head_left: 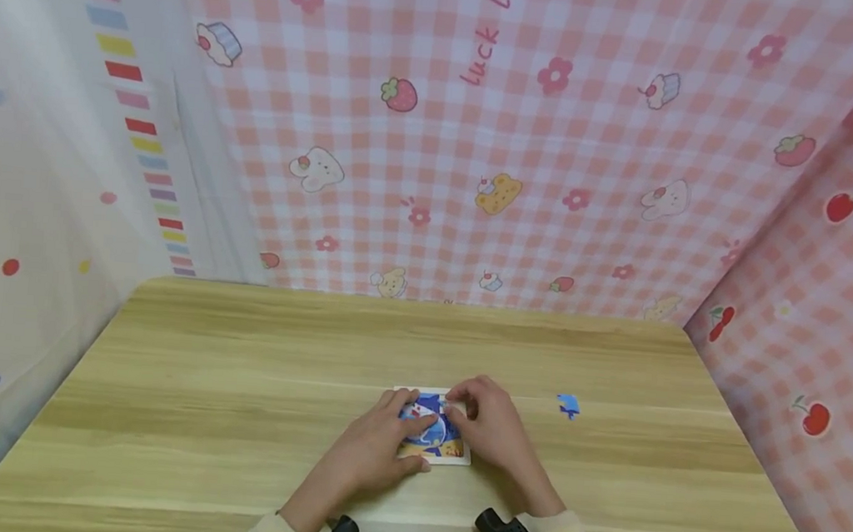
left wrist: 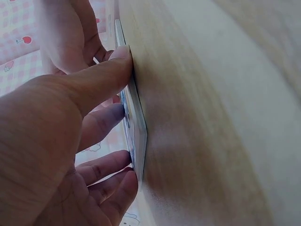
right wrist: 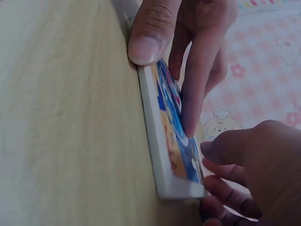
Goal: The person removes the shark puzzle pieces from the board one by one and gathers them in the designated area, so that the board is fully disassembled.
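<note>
A small square jigsaw puzzle with a white frame and a blue sea picture lies flat on the table between both hands. My left hand holds the puzzle, thumb at the near edge, index finger stretched across the picture and the other fingers along the left side. At the upper right corner, my right hand pinches a small puzzle piece between thumb and fingers, close over the picture; those fingers mostly hide it. Farther right on the table is a loose blue puzzle piece.
The wooden table reaches back to a pink checked cloth. White dotted cloth hangs on the left, another pink checked cloth on the right. A black wrist mount sits by the right cuff.
</note>
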